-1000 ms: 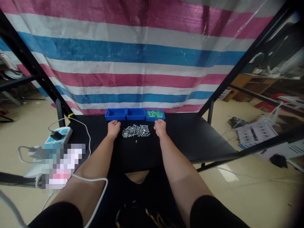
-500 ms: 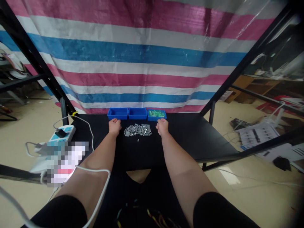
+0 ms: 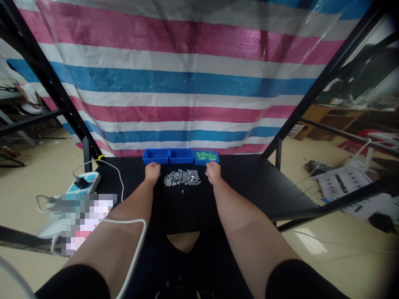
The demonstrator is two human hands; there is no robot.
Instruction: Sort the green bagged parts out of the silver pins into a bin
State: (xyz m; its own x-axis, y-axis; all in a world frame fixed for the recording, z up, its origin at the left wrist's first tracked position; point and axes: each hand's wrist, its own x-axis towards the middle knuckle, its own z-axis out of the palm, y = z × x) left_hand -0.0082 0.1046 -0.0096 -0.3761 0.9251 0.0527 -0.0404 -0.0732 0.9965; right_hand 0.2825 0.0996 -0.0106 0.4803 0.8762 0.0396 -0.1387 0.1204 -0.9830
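A heap of several small grey metal pieces lies on the black table. One stray piece sits just in front of the heap. My left hand rests on the table left of the heap, fingers curled into a loose fist with nothing visible in it. To the right of the heap rests my right hand, curled the same way. Behind them stand three blue bins: the left bin and middle bin look bare inside, and the right bin holds green parts.
A striped tarp hangs behind the table, framed by black metal bars. A white power strip and white cable lie at the left. Papers and clutter cover the floor at the right.
The view has tilted slightly, so everything sits a little lower in the picture. Both hands stay curled in the same places beside the heap.
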